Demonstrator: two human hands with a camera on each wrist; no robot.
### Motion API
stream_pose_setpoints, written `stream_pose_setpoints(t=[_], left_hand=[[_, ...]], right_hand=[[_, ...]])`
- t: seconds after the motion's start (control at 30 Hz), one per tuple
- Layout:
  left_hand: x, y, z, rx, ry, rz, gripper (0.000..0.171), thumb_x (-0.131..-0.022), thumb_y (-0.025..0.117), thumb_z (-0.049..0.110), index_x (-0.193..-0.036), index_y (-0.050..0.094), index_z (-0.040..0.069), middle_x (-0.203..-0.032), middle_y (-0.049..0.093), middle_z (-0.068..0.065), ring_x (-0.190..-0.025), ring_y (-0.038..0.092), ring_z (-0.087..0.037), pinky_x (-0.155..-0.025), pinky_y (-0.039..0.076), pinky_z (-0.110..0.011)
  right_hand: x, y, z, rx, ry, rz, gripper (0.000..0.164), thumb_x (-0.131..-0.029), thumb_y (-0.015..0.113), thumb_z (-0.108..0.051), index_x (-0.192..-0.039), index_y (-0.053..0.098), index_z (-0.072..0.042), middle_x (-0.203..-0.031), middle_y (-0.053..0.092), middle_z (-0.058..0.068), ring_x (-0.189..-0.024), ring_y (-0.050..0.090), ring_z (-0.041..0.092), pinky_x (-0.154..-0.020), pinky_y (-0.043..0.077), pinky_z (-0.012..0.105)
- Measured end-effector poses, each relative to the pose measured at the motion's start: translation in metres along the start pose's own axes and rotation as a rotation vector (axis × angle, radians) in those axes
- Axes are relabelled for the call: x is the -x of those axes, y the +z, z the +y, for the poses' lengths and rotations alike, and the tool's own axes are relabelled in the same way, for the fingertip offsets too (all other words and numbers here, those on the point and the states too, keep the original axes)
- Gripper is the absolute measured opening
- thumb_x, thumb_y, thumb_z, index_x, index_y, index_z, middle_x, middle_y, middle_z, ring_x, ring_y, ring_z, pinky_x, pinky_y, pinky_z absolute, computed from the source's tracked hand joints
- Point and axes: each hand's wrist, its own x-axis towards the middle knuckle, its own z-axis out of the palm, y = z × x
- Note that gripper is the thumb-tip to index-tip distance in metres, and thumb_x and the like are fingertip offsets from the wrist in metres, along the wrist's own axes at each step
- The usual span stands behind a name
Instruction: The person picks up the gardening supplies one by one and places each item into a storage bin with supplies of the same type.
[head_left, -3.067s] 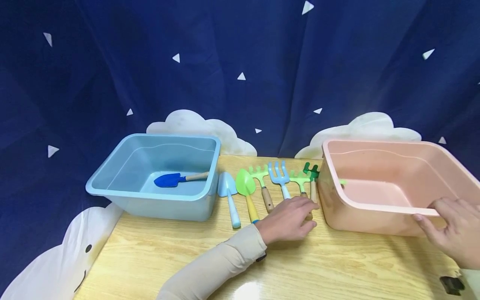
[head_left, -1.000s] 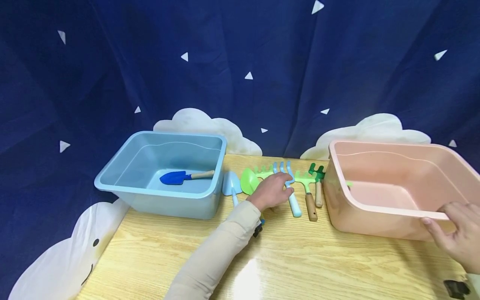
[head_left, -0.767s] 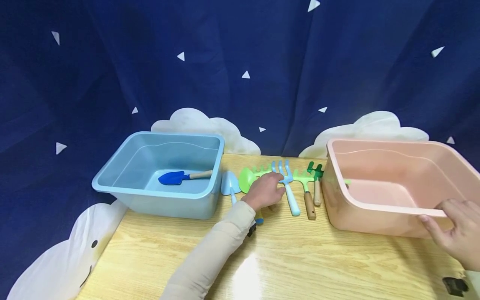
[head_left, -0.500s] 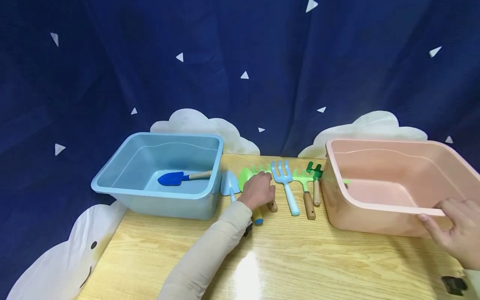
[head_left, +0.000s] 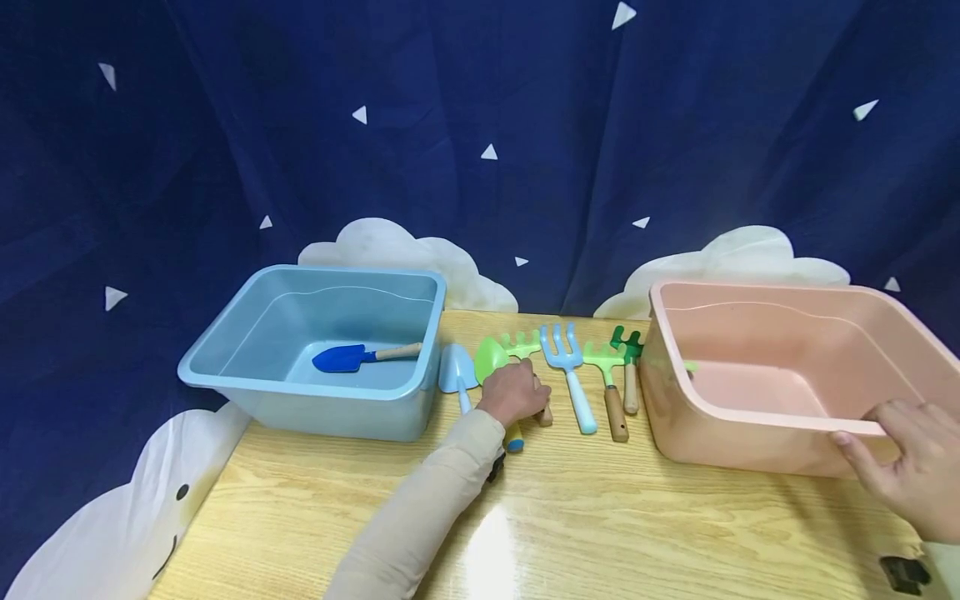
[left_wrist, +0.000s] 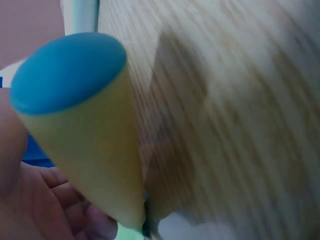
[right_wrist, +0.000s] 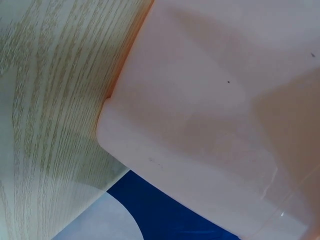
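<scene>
My left hand [head_left: 513, 392] is low over the toy garden tools, fingers curled at the neck of a trowel with a green blade [head_left: 489, 358]. In the left wrist view its yellow handle [left_wrist: 95, 150], capped in blue, points toward the camera beside my palm. My fingertips [left_wrist: 102, 225] are right at that neck. A light-green rake [head_left: 522, 344] is partly hidden by this hand. A light-blue trowel [head_left: 456, 367] lies to its left. My right hand [head_left: 903, 467] grips the front rim of a pink basin [head_left: 750, 417], thumb outside; the right wrist view shows only the basin's wall.
A blue basin [head_left: 307, 396] stands at the left, with a dark-blue trowel [head_left: 341, 358] inside. Right of my left hand lie a light-blue fork [head_left: 573, 387], another light-green rake [head_left: 613, 408] and a dark-green rake [head_left: 630, 387]. Behind the wooden table [head_left: 600, 533] hangs a dark-blue curtain [head_left: 420, 125].
My left hand has moved left from the right-hand rakes, past the light-blue fork, to the green trowel, dipping slightly toward me at the end. My right hand stays on the pink basin's rim.
</scene>
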Motion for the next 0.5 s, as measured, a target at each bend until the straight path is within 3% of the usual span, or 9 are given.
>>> stream_pose_setpoints(t=[0.3,0.5], left_hand=[[-0.0044,0.0026,0.001,0.075,-0.112,-0.023,0.046,-0.088,0.065,0.041,-0.119,0.058,0.007,-0.08,0.065,-0.004,-0.068,0.06,-0.018,-0.056,0.045,-0.033],[-0.0064,0.0038,-0.0009,0.172,-0.168,-0.035,0.04,-0.082,0.067,0.032,-0.112,0.057,0.008,-0.079,0.062,-0.003,-0.067,0.057,-0.019,-0.058,0.042,-0.032]], right_hand=[[0.0,-0.0005,0.0015,0.012,-0.006,0.01,0.08,-0.086,0.051,-0.077,-0.064,0.057,0.0,-0.055,0.05,0.01,-0.054,0.034,0.012,-0.059,0.019,0.015],[0.003,0.0004,0.0084,0.028,-0.018,0.005,0.078,-0.085,0.054,-0.075,-0.068,0.06,0.0,-0.059,0.055,0.013,-0.054,0.04,0.031,-0.056,0.023,0.029]])
